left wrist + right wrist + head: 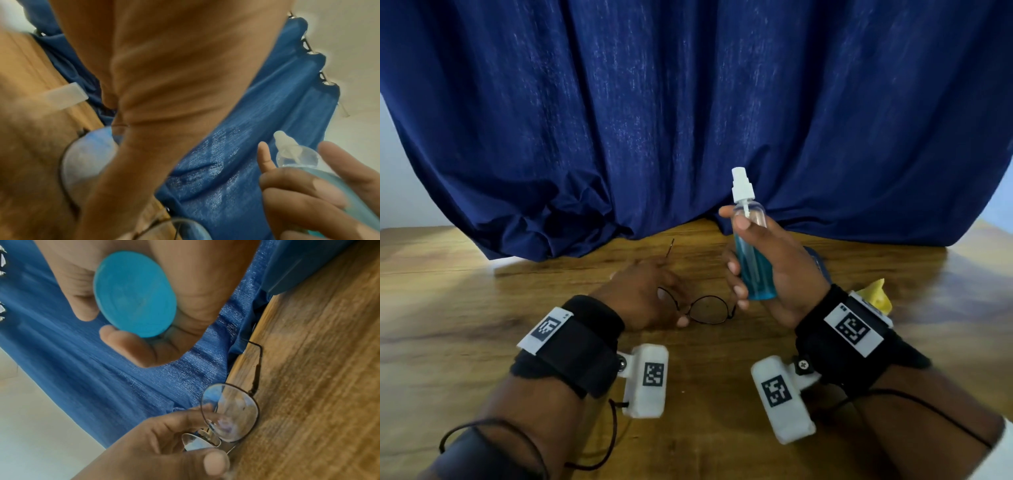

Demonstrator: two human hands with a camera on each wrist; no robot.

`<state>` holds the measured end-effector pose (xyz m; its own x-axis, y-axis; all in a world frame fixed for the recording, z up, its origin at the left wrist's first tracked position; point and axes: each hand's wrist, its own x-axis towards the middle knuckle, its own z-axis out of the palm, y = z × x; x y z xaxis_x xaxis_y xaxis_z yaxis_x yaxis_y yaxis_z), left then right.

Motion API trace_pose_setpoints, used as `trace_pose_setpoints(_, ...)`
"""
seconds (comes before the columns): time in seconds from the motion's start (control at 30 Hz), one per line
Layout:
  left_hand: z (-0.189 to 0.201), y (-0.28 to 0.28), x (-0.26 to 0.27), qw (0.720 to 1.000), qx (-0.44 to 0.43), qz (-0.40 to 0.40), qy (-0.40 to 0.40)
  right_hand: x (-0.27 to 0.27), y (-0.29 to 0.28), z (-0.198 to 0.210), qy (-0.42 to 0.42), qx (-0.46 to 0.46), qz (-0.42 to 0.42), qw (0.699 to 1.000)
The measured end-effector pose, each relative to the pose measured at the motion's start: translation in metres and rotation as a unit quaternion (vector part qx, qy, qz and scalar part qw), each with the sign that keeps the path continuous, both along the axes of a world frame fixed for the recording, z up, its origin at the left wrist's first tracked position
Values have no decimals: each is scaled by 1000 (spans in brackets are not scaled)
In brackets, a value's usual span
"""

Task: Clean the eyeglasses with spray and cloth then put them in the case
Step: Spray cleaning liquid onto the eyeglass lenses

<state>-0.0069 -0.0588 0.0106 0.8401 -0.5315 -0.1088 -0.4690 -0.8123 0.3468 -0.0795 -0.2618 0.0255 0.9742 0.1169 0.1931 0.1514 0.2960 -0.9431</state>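
Eyeglasses (705,310) pinched at the frame by left hand (650,294) fingers; spray bottle (751,246) wrapped by right hand (774,267) fingers. Best to aim nozzle down at lens, then press gently.

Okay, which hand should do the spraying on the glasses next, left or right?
Right. The right hand already grips the spray bottle upright above the table, so it probably only needs a finger on the nozzle. The left hand is busy holding the eyeglasses by one lens.
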Motion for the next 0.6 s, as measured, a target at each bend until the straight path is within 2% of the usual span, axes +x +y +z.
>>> trace_pose_setpoints(0.17,-12,-16,3,998,-67,22,1,0,1,-3,-2,-3,5,1000)
trace_pose_setpoints(0.27,-13,-17,4,982,-187,13,-21,0,-1,-1,-10,24,-11,1000)
trace_pose_setpoints(0.33,-9,-16,1,936,-349,40,-6,2,-5,1,-20,57,-26,998)
trace_pose_setpoints(0.4,-1,-16,-3,866,-491,76,56,3,-10,3,-17,88,-18,996)
trace_pose_setpoints(0.43,1,-17,-5,834,-537,91,88,2,-11,4,-11,100,-3,995)
trace_pose_setpoints(0.5,2,-17,-7,787,-593,109,131,0,-15,4,-10,127,50,991)
trace_pose_setpoints(0.6,4,-19,-8,727,-654,132,163,-4,-16,7,-20,201,161,966)
